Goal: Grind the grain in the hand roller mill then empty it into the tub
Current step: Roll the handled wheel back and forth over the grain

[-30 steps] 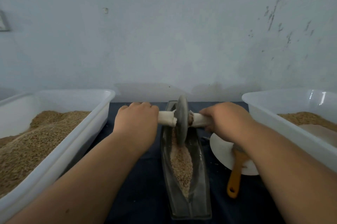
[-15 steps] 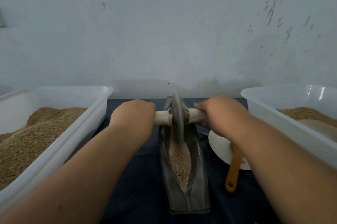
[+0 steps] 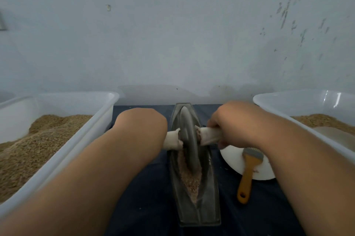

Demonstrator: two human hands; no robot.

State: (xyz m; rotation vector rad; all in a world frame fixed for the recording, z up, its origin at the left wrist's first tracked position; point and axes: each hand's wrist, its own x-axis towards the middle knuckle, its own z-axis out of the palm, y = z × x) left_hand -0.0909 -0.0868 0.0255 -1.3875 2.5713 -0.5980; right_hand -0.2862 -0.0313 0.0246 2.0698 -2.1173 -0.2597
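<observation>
**Hand roller mill in use, seen from above.** Far left of the trough (image 3: 210, 207), a white tub (image 3: 57, 101) holds a heap of whole grain (image 3: 38, 139). Just left of the trough, our left hand (image 3: 142, 126) closes over the left end of the pale wrapped axle (image 3: 172, 140). We see only the back of this hand, its fingers folded down out of sight round the wrap.

At the trough's middle, the grey wheel (image 3: 189, 139) stands on edge in the channel. Crushed grain (image 3: 190, 180) lies in the channel on the near side of the wheel.

Just right of the trough, our right hand (image 3: 234, 122) clasps the axle's right end, fingers curled round it. Also right of the trough, a white plate (image 3: 234, 160) lies on the dark cloth (image 3: 153, 207), and an orange-handled brush (image 3: 247, 170) rests across its rim. Far right of the trough stands a second tub (image 3: 288, 99), partly filled.
</observation>
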